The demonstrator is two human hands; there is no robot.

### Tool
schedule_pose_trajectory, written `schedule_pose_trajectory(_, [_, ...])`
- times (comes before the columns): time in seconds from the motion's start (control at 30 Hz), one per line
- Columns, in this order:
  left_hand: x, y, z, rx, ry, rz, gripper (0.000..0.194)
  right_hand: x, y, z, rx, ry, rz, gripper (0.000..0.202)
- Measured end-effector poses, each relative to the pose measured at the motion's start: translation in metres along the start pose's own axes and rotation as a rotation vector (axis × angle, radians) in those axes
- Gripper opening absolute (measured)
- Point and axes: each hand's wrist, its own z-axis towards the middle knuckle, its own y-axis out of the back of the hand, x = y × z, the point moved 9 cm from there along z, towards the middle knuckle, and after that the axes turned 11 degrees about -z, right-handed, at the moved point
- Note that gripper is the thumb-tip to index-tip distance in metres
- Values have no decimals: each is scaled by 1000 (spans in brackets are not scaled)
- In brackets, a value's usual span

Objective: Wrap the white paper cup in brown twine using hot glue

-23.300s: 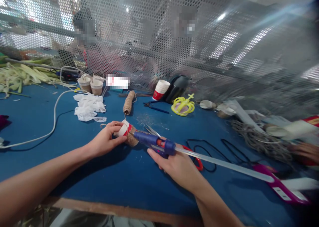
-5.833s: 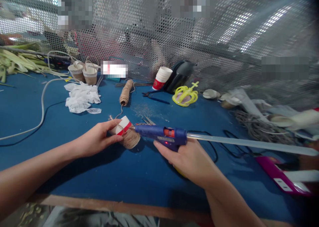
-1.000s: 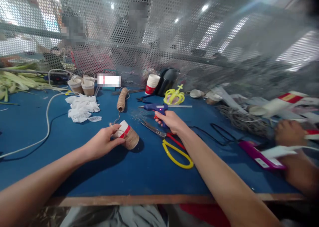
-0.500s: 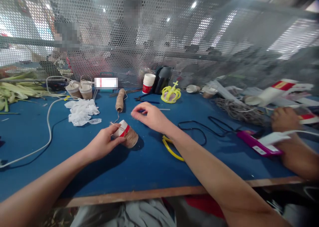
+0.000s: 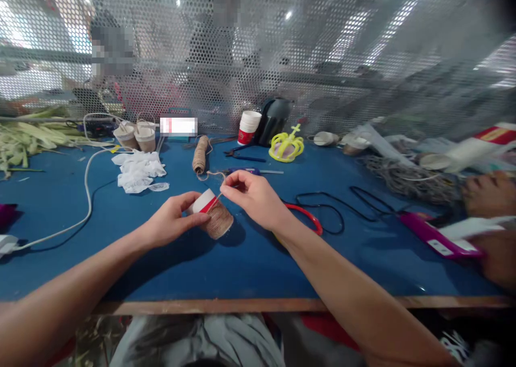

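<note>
A paper cup [image 5: 218, 218], white and red at one end and wrapped in brown twine at the other, lies tilted in my left hand [image 5: 172, 218]. My left fingers and thumb are closed around its white end. Just right of the cup, my right hand [image 5: 253, 196] pinches a strand of twine [image 5: 220, 195] between thumb and fingertips. This strand runs from the wrapped part of the cup up to my fingers. Behind the cup lies a roll of twine [image 5: 200, 155], with a loose length trailing towards my right hand.
White crumpled gloves [image 5: 139, 171] and two twine-wrapped cups [image 5: 145, 137] are at the left. Behind are pliers [image 5: 245, 155], stacked paper cups [image 5: 249, 126] and a yellow crown [image 5: 286, 145]. A purple power strip [image 5: 439, 238] and a co-worker's hand [image 5: 486, 194] are at the right.
My right hand has come closer to the cup and now holds the strand taut beside it. The cup has turned slightly in my left hand. The whole view has shifted a little.
</note>
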Motion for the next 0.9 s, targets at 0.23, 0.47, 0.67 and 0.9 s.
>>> schedule_pose_trajectory(0.23, [-1, -4, -3, 35, -5, -62, 28, -20, -3, -8, 8, -78, 110, 10])
schedule_pose_trajectory(0.47, [-5, -6, -4, 62, -18, -95, 26, -23, -7, -9, 32, -111, 116, 11])
schedule_pose_trajectory(0.67, [-10, -6, -7, 62, -50, -111, 24, -26, -10, -10, 34, -113, 96, 13])
schedule_pose_trajectory(0.9, [-13, -1, -7, 22, -65, -143, 24, -30, -12, -10, 40, -134, 90, 16])
